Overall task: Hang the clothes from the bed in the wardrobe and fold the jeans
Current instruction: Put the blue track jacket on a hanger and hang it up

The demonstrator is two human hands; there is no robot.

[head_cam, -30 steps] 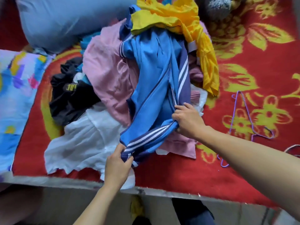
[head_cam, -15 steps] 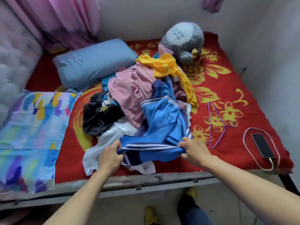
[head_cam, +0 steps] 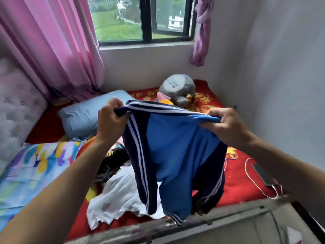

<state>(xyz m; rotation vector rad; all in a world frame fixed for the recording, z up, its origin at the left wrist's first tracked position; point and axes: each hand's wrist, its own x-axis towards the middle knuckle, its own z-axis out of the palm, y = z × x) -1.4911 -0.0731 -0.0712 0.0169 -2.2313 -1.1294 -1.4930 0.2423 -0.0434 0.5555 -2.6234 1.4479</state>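
Hands: our left hand (head_cam: 110, 118) and right hand (head_cam: 226, 125) both clutch the jacket (head_cam: 175, 152).
Jacket: hangs between them, above the bed (head_cam: 235, 182).
Bed: red, below our hands; pillow (head_cam: 79, 118) beside the left.
Room: window (head_cam: 144, 18) beyond our hands; curtain (head_cam: 52, 50) leftward.

Pink curtain (head_cam: 52, 50) left of window (head_cam: 146, 18), purple cloth (head_cam: 202, 32) hanging at its right. Tufted headboard (head_cam: 17, 106) far left, blue pillow (head_cam: 84, 117) near it. Grey plush toy (head_cam: 177, 88) in corner. Multicoloured blanket (head_cam: 35, 169) lower left, phone (head_cam: 262, 173) right.
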